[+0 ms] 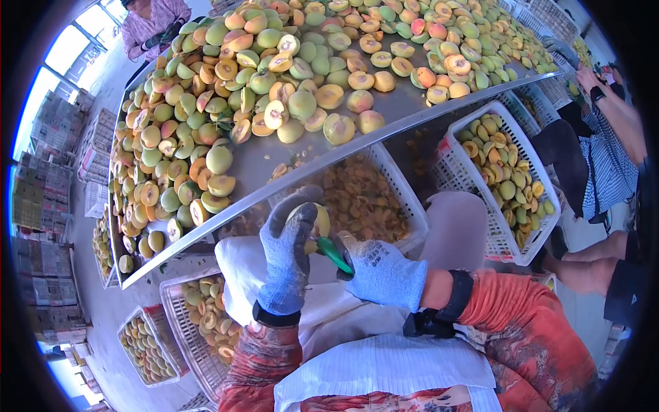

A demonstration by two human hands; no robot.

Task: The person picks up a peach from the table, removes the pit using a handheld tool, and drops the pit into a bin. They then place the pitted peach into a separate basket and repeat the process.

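Observation:
My left hand (pixel 285 257), in a blue and grey work glove, is closed around a yellow-green peach (pixel 321 221). In my right hand (pixel 386 269), gloved the same way, is a pitting tool with a green handle (pixel 333 255). Its tip meets the lower side of the peach, and my fingers partly hide it. Both hands are above my lap, just below the near edge of a metal table (pixel 268 154). Many whole and halved peaches (pixel 302 104) lie heaped on that table, some cut faces showing a reddish pit hollow.
Under the table edge stands a crate (pixel 405 196) of brownish scraps. Crates of peach halves stand at right (pixel 528 257) and left (pixel 175 302). One person (pixel 154 24) is at the far left; another person's arm (pixel 621 120) and legs are at right. Stacked crates (pixel 44 185) line the left.

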